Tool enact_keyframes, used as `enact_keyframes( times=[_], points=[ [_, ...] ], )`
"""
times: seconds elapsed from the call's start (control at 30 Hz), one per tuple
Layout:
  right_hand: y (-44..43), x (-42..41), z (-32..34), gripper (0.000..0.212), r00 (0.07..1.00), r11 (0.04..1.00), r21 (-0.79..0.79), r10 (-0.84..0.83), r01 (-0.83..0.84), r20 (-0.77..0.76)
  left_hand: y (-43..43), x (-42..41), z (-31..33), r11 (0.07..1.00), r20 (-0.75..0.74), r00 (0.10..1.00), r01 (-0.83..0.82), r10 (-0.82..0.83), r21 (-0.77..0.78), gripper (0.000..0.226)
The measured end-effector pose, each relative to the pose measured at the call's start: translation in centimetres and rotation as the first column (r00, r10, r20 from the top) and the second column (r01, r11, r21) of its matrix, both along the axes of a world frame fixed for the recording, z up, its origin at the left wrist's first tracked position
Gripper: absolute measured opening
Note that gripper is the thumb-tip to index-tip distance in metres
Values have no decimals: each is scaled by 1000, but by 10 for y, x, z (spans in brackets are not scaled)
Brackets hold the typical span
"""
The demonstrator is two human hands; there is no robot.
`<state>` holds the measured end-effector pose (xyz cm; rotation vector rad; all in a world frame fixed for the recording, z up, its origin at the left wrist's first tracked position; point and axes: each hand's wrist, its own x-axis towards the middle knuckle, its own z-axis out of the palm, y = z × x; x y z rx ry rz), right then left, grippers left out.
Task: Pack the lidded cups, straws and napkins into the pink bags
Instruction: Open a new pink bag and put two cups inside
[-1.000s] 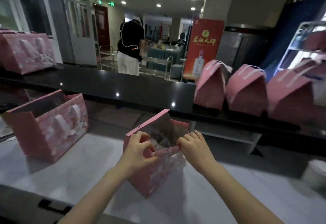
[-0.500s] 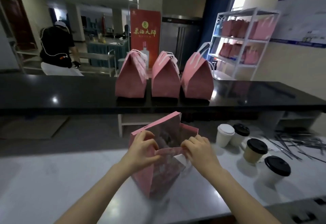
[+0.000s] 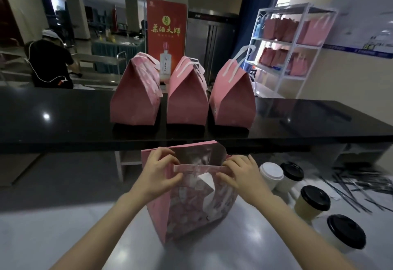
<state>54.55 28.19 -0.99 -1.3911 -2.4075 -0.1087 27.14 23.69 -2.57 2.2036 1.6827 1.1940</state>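
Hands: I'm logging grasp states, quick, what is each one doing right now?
Left hand: closed, pinching the pink bag by its folded top edge.
Right hand: closed, pinching the same edge.

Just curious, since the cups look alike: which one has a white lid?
The cup closest to the bag, at the left end of the group. Its lid is white; the other three cups have black lids.

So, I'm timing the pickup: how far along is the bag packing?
Done: three closed pink bags stand on the black counter. In hand: the left hand and right hand pinch the folded top edge of a fourth bag on the grey table. Left: four lidded cups and loose straws wait beside it.
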Motion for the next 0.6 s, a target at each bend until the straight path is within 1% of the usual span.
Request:
enact_keyframes(
  times=[0.13,0.23,0.33,0.43,0.6],
  points=[
    [18,-10,-4,50,999,1000,8,26,-26,-38,9,-6,5,1000,11,999,-30,30,0,21],
    [20,-12,-5,51,999,996,78,37,-35,-23,8,-5,3,999,1,999,-39,39,-8,22],
    [15,-10,-7,52,998,989,134,63,-61,-14,-1,1,-4,999,-15,999,-46,46,-12,30],
    [8,-2,-10,55,994,986,128,107,-105,-11,-13,12,-10,997,-39,996,-74,74,2,38],
    [4,27,-9,47,969,969,96,235,-227,-80,-35,36,-10,989,-33,988,-148,148,-2,42]
  ],
)
